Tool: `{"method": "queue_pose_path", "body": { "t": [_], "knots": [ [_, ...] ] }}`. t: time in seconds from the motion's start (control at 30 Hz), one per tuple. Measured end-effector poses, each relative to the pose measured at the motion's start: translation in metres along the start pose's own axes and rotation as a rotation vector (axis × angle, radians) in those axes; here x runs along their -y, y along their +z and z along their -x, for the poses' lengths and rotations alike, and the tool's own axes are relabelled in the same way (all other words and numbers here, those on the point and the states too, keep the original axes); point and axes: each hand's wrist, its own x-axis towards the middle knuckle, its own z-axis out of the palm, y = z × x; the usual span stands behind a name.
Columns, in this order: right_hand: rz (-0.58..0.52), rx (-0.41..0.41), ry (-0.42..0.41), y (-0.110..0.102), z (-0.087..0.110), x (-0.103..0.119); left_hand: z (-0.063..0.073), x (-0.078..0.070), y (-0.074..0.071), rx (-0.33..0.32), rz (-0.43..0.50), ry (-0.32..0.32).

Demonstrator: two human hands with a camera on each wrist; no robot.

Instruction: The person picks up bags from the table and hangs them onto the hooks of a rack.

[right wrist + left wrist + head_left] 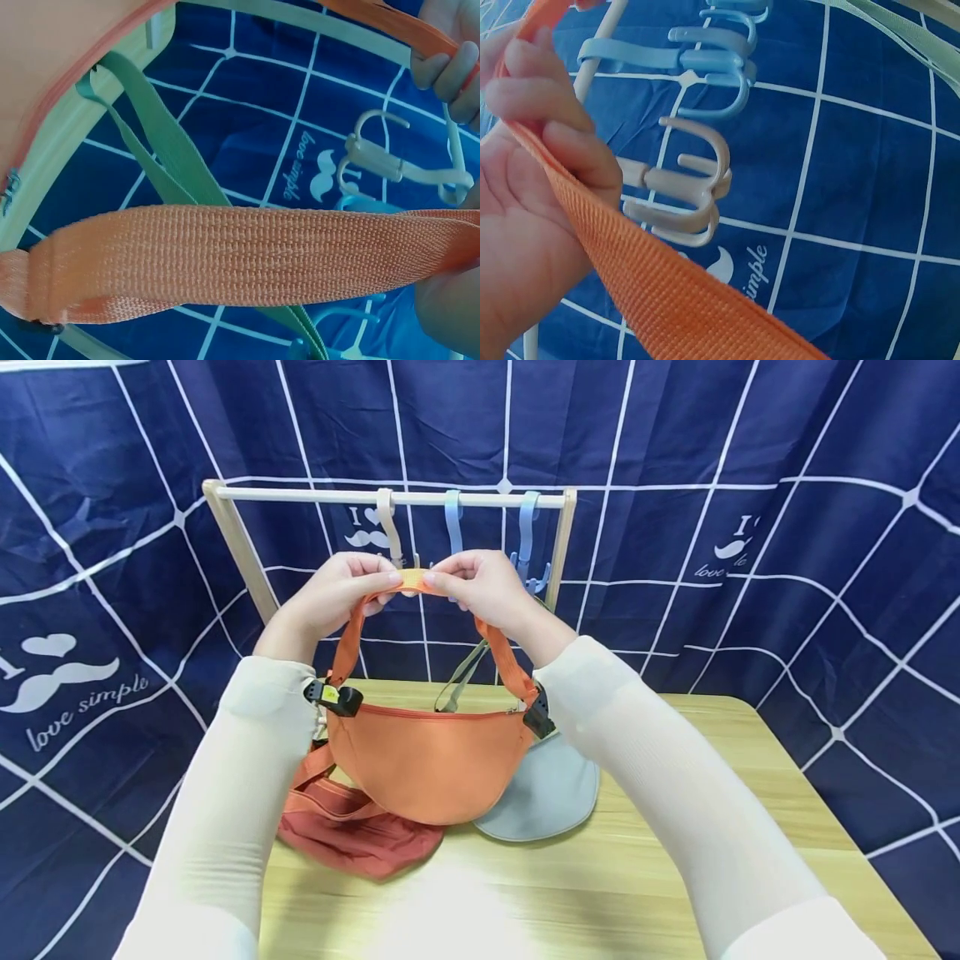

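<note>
An orange waist bag point(431, 764) hangs upright by its strap from both hands. My left hand point(330, 593) pinches the top of the orange strap point(412, 579) between thumb and fingers. Close beside it, my right hand point(491, 589) pinches the same strap, leaving a short stretch between the two thumbs. Black buckles point(345, 700) join strap and bag at both ends. Just beyond the hands are a beige hook point(686, 187) and blue hooks point(712, 60). In the right wrist view, the woven strap crosses in front, with the left hand point(454, 79) at the upper right.
A white rod point(300, 496) on wooden posts carries the hooks. Behind and below the orange bag, a rust-red bag point(360, 839) and a grey bag point(558, 789) lie on the wooden table point(637, 877). A green strap point(161, 142) hangs behind. Blue checked cloth point(675, 443) surrounds the table.
</note>
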Motion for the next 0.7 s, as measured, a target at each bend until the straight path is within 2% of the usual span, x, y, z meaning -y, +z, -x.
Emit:
{"method": "queue_pose_path", "body": {
  "t": [0.33, 0.53, 0.7],
  "knots": [
    [0.040, -0.127, 0.055, -0.008, -0.007, -0.004, -0.017, -0.004, 0.017, -0.196, -0.093, -0.126],
    [0.052, -0.221, 0.110, -0.009, -0.012, -0.007, -0.027, -0.001, 0.029, -0.290, -0.069, -0.149],
    [0.098, -0.295, 0.120, -0.010, -0.015, -0.012, -0.035, -0.001, 0.039, -0.407, -0.050, -0.181]
  ]
}}
